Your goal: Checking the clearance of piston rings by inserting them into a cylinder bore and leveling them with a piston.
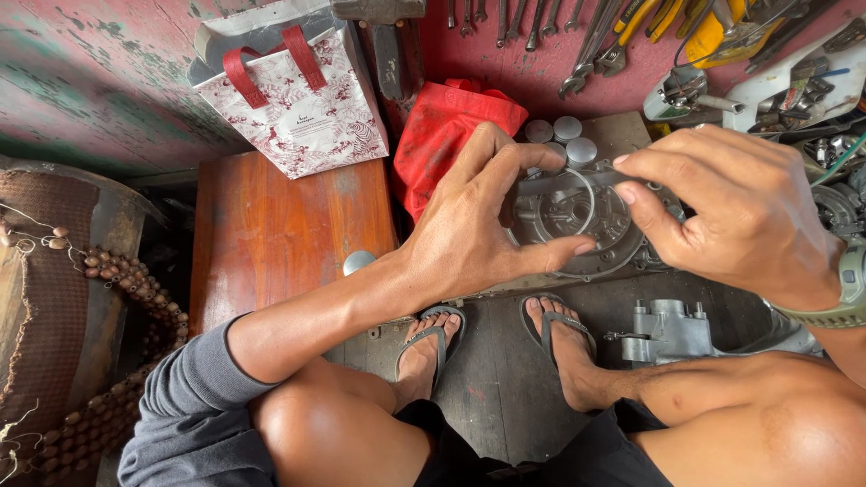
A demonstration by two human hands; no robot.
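Above the dark floor, between the two bare knees, a round grey metal cover is held up in the air by both hands. It looks like a cast engine cover, with a large ring in its middle and ribs around it. It is judged to be heavy for its size, fully stiff, and perhaps a little oily, so it could slip if it is pinched only lightly. The rim seems the safest place to hold, because the thin inner parts and the flat sealing face could be marked.

At the left edge of the floor a low wooden table is seen, and a white paper bag with red handles stands at its back edge, against the wall. A red cloth bag is placed just beside it. Wrenches hang on the red wall above. A grey metal engine part lies on the floor near the right foot.

The left hand is closed on the left rim of the cover, with the thumb underneath and the fingers over the top. The right hand is pinched on a thin flat strip which is laid across the upper part of the cover; what it is made of cannot be told. A watch is worn on the right wrist.
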